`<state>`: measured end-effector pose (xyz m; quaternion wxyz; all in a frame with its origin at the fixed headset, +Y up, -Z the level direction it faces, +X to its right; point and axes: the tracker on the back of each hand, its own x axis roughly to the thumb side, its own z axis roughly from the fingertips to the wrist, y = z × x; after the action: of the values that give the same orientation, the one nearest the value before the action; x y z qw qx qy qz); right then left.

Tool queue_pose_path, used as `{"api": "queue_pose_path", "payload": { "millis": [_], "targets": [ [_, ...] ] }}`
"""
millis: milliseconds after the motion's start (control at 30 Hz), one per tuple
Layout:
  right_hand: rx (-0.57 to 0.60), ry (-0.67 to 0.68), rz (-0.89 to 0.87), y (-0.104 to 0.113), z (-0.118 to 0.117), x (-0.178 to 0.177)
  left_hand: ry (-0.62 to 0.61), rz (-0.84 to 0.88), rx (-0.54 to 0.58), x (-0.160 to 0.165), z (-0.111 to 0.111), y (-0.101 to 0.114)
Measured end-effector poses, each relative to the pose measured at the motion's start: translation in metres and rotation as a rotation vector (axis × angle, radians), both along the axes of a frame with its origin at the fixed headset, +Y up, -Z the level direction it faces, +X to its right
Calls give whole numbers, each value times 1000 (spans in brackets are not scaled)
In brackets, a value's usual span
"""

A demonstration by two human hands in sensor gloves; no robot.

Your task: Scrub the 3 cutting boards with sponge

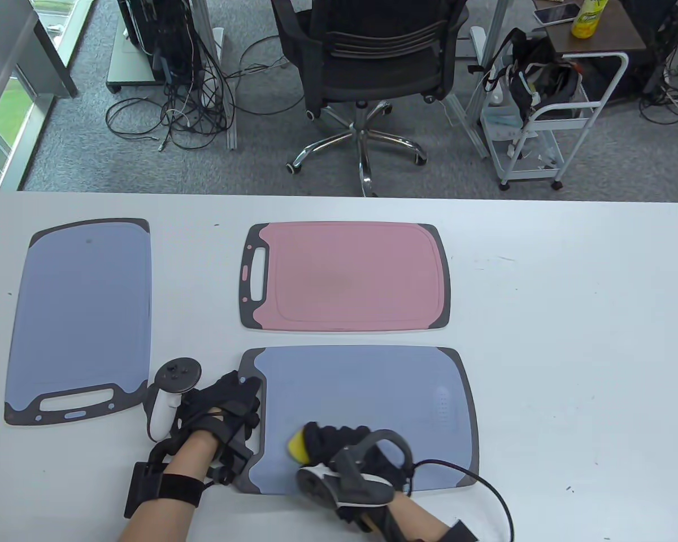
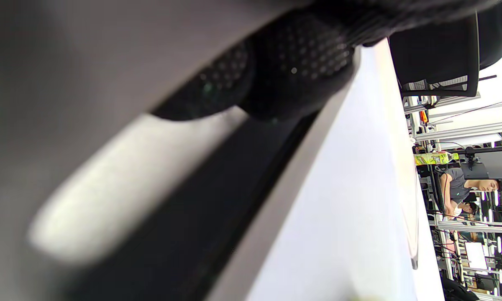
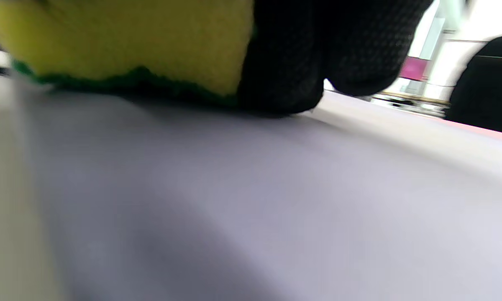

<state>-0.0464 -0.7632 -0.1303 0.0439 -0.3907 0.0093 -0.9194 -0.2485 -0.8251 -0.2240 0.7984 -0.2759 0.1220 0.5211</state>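
Note:
Three cutting boards lie on the white table: a blue one (image 1: 82, 316) at the left, a pink one (image 1: 350, 276) at the centre back, and a blue one (image 1: 373, 395) at the front centre. My right hand (image 1: 339, 446) grips a yellow sponge (image 1: 297, 446) with a green scouring side and holds it down on the near-left part of the front board (image 3: 276, 200). In the right wrist view the sponge (image 3: 121, 42) sits green side down, fingertips (image 3: 284, 62) beside it. My left hand (image 1: 231, 412) lies flat on that board's dark handle end, fingers (image 2: 293, 62) straight.
Beyond the table's far edge stand an office chair (image 1: 367, 62), a white cart (image 1: 548, 113) and floor cables (image 1: 175, 107). White table surface (image 1: 570, 339) lies to the right of the boards.

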Motion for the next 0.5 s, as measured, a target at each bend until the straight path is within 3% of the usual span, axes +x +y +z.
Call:
{"api": "queue_pose_path", "payload": {
  "millis": [67,133,267,500],
  "targets": [
    [-12,18,-4,0,2,-21,-2,8,-1,0,0,0],
    [8,15,25,1,1,-18,-5,19,-6,0,0,0],
    [58,-91,45,-4,-5,38,-3,15,-3,0,0,0],
    [-21,-634,38,-15,-11,240,-2,9,-2,-1,0,0]
  ]
}}
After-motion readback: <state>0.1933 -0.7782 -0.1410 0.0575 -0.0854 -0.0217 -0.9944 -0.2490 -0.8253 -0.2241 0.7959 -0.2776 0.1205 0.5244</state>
